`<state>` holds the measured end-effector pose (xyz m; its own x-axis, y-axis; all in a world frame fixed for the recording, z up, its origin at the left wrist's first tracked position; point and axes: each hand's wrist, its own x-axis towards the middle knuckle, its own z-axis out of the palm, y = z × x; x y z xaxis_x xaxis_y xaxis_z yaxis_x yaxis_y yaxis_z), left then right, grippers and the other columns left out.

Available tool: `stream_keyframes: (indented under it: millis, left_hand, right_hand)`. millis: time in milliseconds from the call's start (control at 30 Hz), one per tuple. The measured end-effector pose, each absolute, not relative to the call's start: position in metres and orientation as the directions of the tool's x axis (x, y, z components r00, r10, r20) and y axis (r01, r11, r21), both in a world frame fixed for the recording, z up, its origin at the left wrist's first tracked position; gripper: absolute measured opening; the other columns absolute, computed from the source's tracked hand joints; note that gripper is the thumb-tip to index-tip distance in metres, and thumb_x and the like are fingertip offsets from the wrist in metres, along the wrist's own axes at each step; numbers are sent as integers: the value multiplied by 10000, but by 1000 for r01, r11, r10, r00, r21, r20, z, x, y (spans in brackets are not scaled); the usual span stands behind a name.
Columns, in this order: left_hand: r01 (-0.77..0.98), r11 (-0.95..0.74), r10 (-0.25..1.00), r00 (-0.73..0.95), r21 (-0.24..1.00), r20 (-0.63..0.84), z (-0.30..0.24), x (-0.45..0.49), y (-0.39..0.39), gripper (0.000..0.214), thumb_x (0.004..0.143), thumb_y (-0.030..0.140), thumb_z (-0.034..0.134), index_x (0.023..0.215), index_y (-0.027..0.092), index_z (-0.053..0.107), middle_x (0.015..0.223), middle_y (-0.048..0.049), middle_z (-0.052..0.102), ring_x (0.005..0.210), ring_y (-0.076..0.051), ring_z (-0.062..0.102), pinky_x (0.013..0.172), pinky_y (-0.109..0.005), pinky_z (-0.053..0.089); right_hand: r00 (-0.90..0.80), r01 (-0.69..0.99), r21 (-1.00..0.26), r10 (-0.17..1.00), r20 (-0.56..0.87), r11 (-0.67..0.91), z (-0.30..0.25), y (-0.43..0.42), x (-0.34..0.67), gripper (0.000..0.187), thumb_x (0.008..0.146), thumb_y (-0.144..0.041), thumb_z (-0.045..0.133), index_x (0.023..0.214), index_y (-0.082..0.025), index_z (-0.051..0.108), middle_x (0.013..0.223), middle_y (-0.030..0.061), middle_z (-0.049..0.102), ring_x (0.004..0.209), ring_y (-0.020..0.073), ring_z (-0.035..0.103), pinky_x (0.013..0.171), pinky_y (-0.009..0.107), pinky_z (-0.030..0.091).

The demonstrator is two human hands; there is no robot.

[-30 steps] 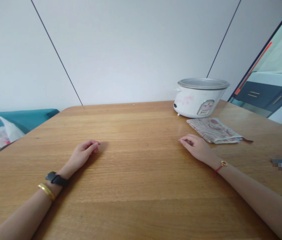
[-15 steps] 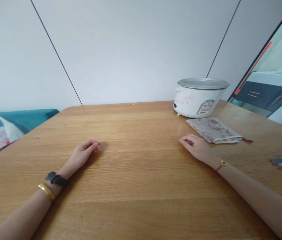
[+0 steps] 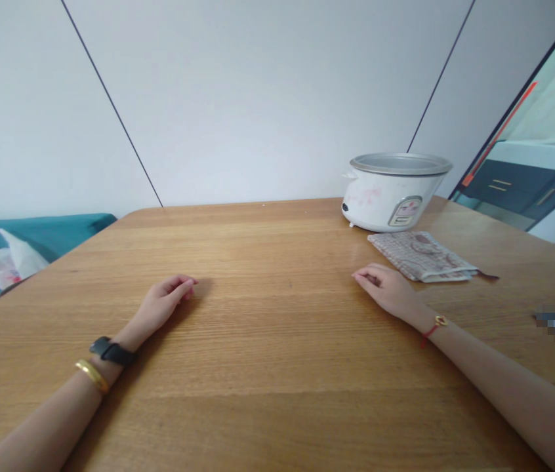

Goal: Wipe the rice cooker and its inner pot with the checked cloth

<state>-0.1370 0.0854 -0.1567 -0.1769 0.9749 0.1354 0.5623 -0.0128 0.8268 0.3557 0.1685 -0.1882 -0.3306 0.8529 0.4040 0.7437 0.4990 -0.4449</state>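
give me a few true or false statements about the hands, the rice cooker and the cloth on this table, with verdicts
1. Both hands rest on the wooden table. True.
2. The right hand holds the checked cloth pouch. False: it lies beside the pouch, empty.
3. The rice cooker has its lid on. False: no lid shows; the pot's metal rim is open.
4. The left hand lies loosely curled, holding nothing. True.
5. The pouch lies in front of the cooker, on the near side. True.
6. The left wrist is bare. False: it wears a black band and a gold bangle.
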Motion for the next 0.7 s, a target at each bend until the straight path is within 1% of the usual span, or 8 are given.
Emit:
stream_keyframes:
  millis: [200, 500, 700]
  left_hand:
    - [552, -18, 975, -174, 833, 136, -157, -137, 86, 430, 745, 616, 622, 806, 193, 664, 645, 9, 585, 627, -174, 520, 616, -280, 405]
    - [557, -21, 978, -160, 830, 132, -160, -140, 87, 415, 779, 596, 606, 837, 190, 666, 673, 6, 592, 644, -175, 520, 628, -283, 402]
    - [554, -18, 977, -166, 833, 132, -161, -141, 87, 401, 774, 589, 612, 823, 194, 664, 660, 12, 583, 641, -175, 519, 628, -282, 403]
  right_hand:
    - [-327, 743, -452, 857, 398, 493, -187, 167, 354, 263, 953, -368, 486, 881, -206, 681, 917, 69, 700, 837, 214, 631, 752, 359, 477]
    - [-321, 744, -458, 861, 394, 486, -188, 168, 355, 250, 949, -366, 494, 878, -215, 679, 919, 60, 695, 845, 213, 626, 760, 360, 472]
    - [-328, 739, -451, 852, 407, 500, -187, 168, 354, 255, 945, -363, 492, 869, -210, 680, 910, 64, 699, 848, 218, 635, 765, 363, 479]
